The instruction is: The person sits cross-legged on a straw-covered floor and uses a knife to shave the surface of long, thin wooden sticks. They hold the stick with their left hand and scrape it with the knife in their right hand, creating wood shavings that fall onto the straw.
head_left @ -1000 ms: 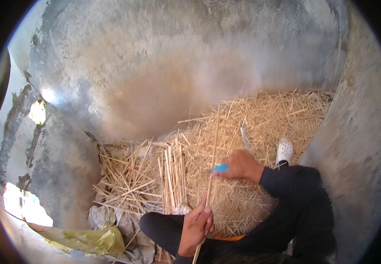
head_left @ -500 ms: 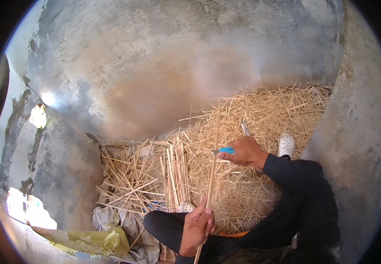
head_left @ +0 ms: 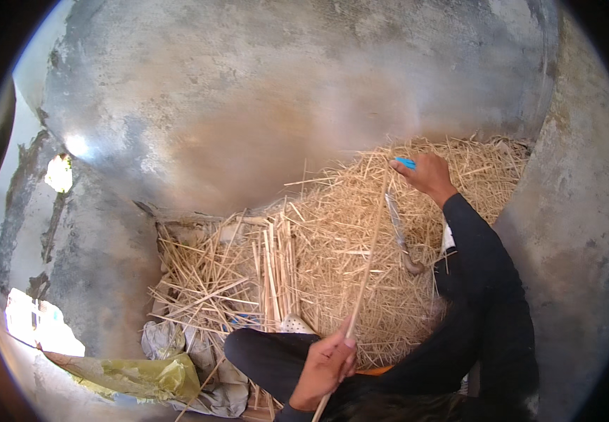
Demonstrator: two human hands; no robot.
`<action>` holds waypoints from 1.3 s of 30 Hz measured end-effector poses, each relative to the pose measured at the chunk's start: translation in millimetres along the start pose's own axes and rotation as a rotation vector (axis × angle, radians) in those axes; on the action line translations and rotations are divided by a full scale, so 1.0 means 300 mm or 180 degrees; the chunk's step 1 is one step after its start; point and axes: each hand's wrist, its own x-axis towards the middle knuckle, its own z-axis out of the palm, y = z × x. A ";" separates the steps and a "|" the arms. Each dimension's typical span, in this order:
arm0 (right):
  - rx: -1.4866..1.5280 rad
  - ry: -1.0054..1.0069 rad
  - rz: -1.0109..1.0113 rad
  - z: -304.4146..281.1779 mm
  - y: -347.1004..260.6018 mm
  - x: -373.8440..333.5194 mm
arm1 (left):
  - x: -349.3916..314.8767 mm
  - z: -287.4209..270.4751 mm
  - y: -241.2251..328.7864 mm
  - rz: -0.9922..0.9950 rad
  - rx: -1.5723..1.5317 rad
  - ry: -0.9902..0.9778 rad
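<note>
We pinch the lower end of the long cane strip in the closed left hand at bottom centre, while the right hand, fisted on a blue-handled blade upper right, meets its far end above the shavings, keeping the strip taut for scraping

Left hand grips a long stick; right hand holds a blue tool.

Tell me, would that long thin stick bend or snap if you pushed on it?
The long stick looks straight between the left hand and right hand, so it is probably fairly stiff. Being so thin, like the pale split sticks piled nearby, it likely weighs little and might snap if bent hard.
</note>
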 end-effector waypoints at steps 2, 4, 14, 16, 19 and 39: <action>-0.0251 -0.0069 0.0052 0.031 -0.003 -0.013 | 0.001 0.001 0.003 -0.0068 -0.0007 0.0062; -0.0515 0.0380 0.0456 0.086 0.073 0.038 | 0.010 0.017 0.016 -0.0165 0.0060 0.0085; 0.0739 -0.0866 0.0581 -0.054 -0.109 -0.056 | 0.033 -0.058 0.036 0.0072 -0.0354 0.0774; 0.1264 -0.1014 -0.0072 -0.037 -0.229 -0.145 | 0.066 -0.072 0.053 0.0296 -0.0469 0.0644; 0.1130 -0.1011 -0.1375 -0.034 -0.374 -0.331 | 0.079 -0.086 0.079 0.0406 -0.0440 0.0523; 0.0604 -0.0474 -0.1154 0.024 -0.343 -0.279 | 0.088 -0.059 0.048 -0.0117 -0.1398 0.0117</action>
